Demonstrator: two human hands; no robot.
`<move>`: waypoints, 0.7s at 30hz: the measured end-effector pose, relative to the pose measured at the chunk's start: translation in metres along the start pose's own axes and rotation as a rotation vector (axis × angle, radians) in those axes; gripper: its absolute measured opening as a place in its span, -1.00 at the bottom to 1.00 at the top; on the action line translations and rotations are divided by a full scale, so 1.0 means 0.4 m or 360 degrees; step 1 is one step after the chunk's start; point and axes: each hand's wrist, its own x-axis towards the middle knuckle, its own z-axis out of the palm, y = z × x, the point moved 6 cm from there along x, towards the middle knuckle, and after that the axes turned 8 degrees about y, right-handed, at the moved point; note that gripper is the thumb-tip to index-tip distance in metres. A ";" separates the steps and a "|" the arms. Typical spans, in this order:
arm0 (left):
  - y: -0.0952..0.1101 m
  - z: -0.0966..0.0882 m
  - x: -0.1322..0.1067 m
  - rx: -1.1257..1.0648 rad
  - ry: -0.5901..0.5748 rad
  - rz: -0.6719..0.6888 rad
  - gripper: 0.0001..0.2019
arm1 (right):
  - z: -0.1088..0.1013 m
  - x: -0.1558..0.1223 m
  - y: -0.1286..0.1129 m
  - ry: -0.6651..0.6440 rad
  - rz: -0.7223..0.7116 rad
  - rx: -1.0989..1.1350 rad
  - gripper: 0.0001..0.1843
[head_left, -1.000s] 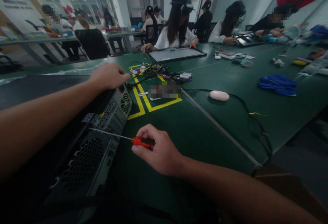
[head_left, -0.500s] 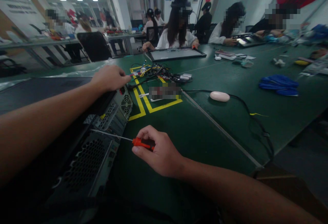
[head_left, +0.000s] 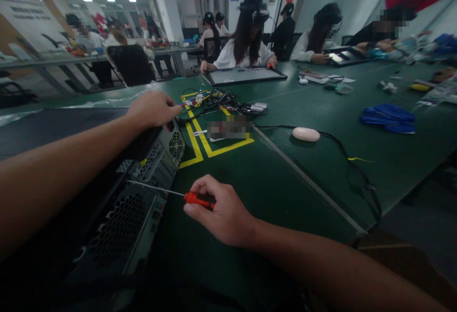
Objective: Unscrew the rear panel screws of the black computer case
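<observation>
My right hand is closed around the orange handle of a screwdriver. The long thin shaft points left, its tip end reaching the rear panel of a black computer case. I cannot make out what the tip touches. The computer case lies at the left, showing a honeycomb vent and a round fan grille. On its far rear corner rests my left hand, fingers curled over the edge and partly hidden.
Beyond the case lie tangled cables inside yellow tape marks. A pale computer mouse, a black cord and a blue cloth bundle are to the right. Across the green table a co-worker handles a flat panel.
Both my hands, the screwdriver and the case look the same. Across the table, the co-worker's hand at the panel's left side has shifted slightly.
</observation>
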 end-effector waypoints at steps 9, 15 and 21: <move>-0.010 0.006 0.005 -0.0121 0.0031 -0.0037 -0.35 | -0.005 -0.002 -0.003 0.0020 -0.0016 -0.0052 -0.74; 0.001 0.002 -0.002 -0.0018 0.0003 0.0009 -0.32 | -0.004 -0.001 -0.007 0.0033 -0.0128 -0.0121 -0.76; 0.012 -0.007 -0.015 0.0012 -0.0043 0.0035 -0.25 | 0.012 -0.005 0.009 -0.0045 0.0010 0.0021 -0.72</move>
